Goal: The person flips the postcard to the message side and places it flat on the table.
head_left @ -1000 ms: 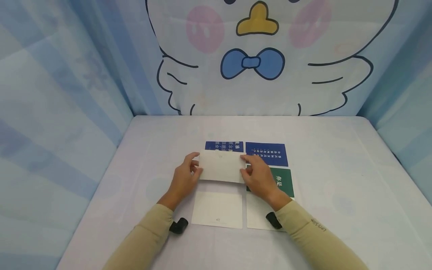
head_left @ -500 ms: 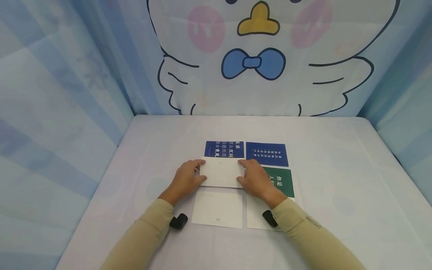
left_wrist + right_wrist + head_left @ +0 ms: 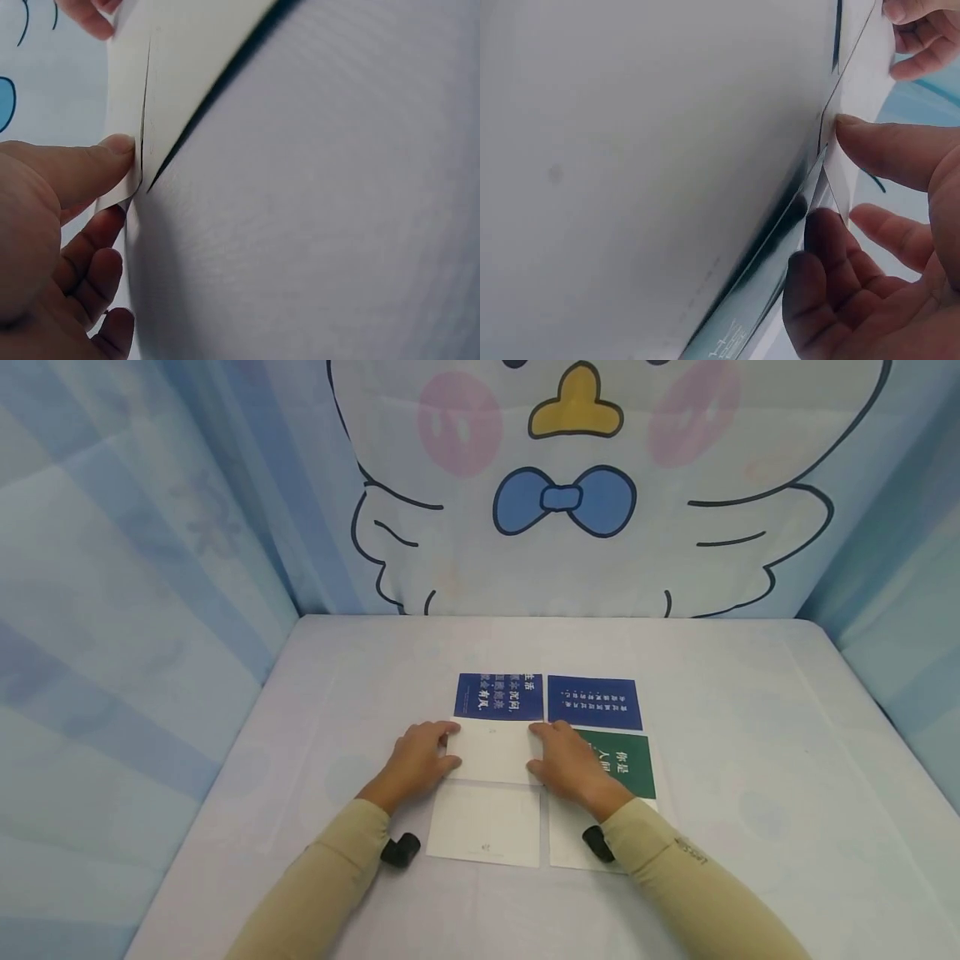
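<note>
A white card [image 3: 492, 752] lies at or just above the table in the head view, between my two hands. My left hand [image 3: 415, 758] pinches its left edge; in the left wrist view the thumb [image 3: 112, 154] presses on top and fingers reach the edge. The right edge is pinched by my right hand [image 3: 567, 763], whose thumb [image 3: 870, 142] lies on the card in the right wrist view. Just above it is a blue card [image 3: 498, 697] with white writing, and just below it another white card [image 3: 483, 822]. My right hand partly covers a green card [image 3: 628, 766].
A second blue card [image 3: 594, 703] lies at the upper right of the group. Beneath my right forearm is a partly hidden white card [image 3: 564, 839]. The pale table [image 3: 750, 718] meets a curtain [image 3: 555, 568] with a cartoon print at the back.
Both hands have brought the white card nearer to me and lowered it. More of the blue card behind it now shows, and the gap to the white card below has narrowed.
</note>
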Tool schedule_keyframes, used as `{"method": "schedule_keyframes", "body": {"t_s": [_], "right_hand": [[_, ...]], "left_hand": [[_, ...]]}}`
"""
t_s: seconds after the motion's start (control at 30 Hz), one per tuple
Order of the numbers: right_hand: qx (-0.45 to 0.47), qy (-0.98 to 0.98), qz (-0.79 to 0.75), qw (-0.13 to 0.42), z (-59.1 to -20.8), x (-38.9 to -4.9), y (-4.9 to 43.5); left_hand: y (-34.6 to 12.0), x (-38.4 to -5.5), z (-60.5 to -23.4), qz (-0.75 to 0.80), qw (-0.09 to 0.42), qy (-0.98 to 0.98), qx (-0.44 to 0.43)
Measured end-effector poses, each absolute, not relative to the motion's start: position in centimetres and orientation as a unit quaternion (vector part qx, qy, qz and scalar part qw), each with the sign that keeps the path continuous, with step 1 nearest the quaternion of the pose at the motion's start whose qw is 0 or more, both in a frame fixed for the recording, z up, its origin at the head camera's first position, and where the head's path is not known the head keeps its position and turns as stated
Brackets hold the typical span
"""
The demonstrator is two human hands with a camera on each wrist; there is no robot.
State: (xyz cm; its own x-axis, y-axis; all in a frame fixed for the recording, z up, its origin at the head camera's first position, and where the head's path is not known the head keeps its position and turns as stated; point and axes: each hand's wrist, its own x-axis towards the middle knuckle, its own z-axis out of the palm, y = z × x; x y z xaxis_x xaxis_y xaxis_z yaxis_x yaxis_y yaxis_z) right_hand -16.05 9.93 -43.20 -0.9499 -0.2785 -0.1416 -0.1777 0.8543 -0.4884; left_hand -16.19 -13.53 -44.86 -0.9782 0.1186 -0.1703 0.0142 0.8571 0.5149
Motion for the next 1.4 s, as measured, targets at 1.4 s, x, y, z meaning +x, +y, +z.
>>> {"method": "schedule_keyframes", "body": {"t_s": [1.4], "right_hand": [[-0.154,0.968,-0.171,0.104,-43.2,-16.18,9.99]], "left_hand": [[-13.88,-15.93,-44.43,0.222,0.106,0.967,0.06]]}}
